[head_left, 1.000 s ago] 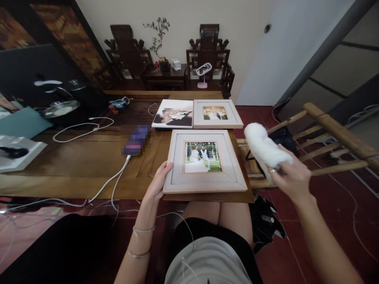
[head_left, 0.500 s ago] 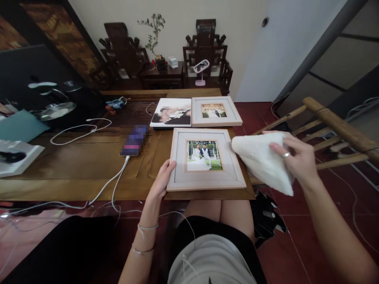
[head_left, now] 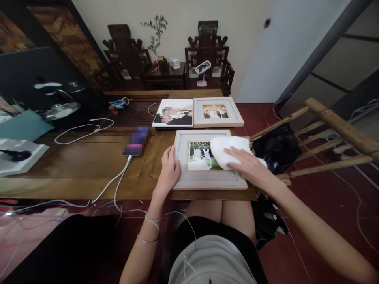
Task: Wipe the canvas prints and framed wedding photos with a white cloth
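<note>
Pressed one white cloth (head_left: pixel 221 153) onto one framed wedding photo (head_left: pixel 200 157) on the wooden table (head_left: pixel 89 156) with right hand (head_left: pixel 248 162) outspread; touched its left edge with left hand (head_left: pixel 171 169) outstretched. Saw one more framed photo (head_left: pixel 216 112), one photo panel (head_left: pixel 175 113) beyond.

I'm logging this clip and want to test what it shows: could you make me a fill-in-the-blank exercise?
1. The white cloth lies under the ____ hand.
2. The left hand touches the nearest picture frame on its ____ side.
3. The cable at the phone is ____.
4. The potted plant stands between ____ dark wooden chairs.

Missing words: right; left; white; two.
</note>
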Available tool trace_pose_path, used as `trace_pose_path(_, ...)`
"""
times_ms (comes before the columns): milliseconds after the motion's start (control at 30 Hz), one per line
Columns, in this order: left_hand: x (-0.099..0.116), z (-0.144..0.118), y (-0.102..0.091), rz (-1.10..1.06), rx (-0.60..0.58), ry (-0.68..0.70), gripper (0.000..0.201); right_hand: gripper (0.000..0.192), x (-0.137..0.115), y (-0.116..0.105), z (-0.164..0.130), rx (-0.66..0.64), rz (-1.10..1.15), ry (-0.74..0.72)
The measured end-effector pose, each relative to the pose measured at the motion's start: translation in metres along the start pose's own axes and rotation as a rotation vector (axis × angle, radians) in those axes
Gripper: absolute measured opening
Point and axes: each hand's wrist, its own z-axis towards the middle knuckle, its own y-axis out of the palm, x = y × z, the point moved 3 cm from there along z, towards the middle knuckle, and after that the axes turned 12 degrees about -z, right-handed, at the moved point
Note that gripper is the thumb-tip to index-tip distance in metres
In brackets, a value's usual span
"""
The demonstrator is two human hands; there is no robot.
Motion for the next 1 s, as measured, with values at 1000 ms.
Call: trace_pose_path(1000,-0.015,0.019,0.011,0.049,-0.191,0.383,0.049,0.034,-0.033,0.058,0.166,-0.201,-0.235,-0.09)
